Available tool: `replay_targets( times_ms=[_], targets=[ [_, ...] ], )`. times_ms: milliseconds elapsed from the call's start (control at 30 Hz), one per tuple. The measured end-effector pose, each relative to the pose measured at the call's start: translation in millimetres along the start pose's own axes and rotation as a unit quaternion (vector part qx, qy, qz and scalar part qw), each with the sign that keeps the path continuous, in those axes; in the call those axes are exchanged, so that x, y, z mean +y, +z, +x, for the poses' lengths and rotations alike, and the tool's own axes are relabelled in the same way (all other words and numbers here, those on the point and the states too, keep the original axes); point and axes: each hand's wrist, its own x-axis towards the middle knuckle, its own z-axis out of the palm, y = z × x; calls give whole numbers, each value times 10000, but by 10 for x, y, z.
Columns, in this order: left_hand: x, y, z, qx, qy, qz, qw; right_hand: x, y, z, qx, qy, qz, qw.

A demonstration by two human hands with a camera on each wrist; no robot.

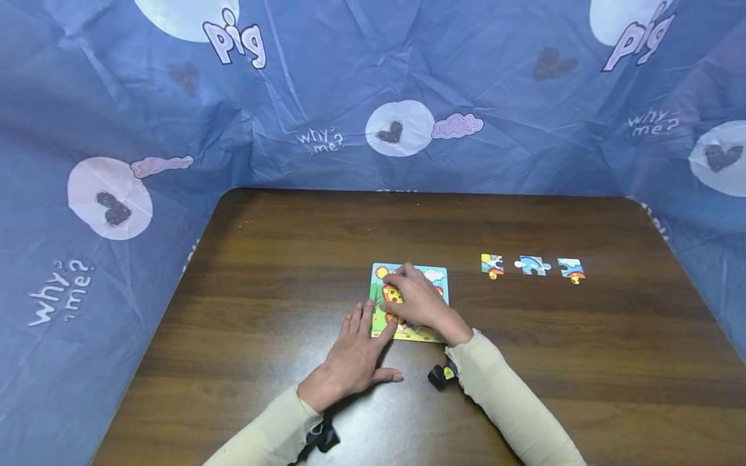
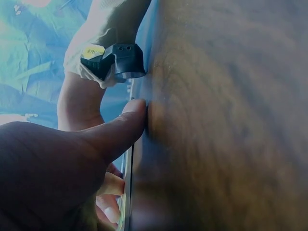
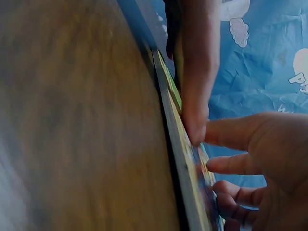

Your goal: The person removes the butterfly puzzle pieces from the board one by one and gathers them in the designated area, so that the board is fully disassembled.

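Note:
A square jigsaw puzzle with a bright cartoon picture, a sun and a cloud lies flat on the table. My left hand reaches over its lower left edge, fingers extended, with the thumb out to the side on the tabletop. Above the picture, my right hand arches with thumb and fingers spread, covering much of the middle. In the right wrist view, the fingertips of that hand come down on the face of the puzzle. No loose piece shows between them.
Three loose puzzle pieces lie in a row on the right: one with a sun, a blue one and another with a cloud. The brown wooden table is bordered by blue printed cloth.

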Motion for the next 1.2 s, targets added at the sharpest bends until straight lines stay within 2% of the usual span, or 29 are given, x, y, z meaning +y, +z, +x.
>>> replay_targets(
  times_ms=[467,867,1200],
  targets=[
    [-21,15,5,-19,-20,-26,10000,-64,61,-4,160,-77,-64,9998],
    [-4,1,7,-156,-47,-62,9998,-85,69,20,-13,163,-12,9999],
    [6,-11,17,-246,-58,-20,9997,-102,64,8,103,224,188,9995]
  ],
)
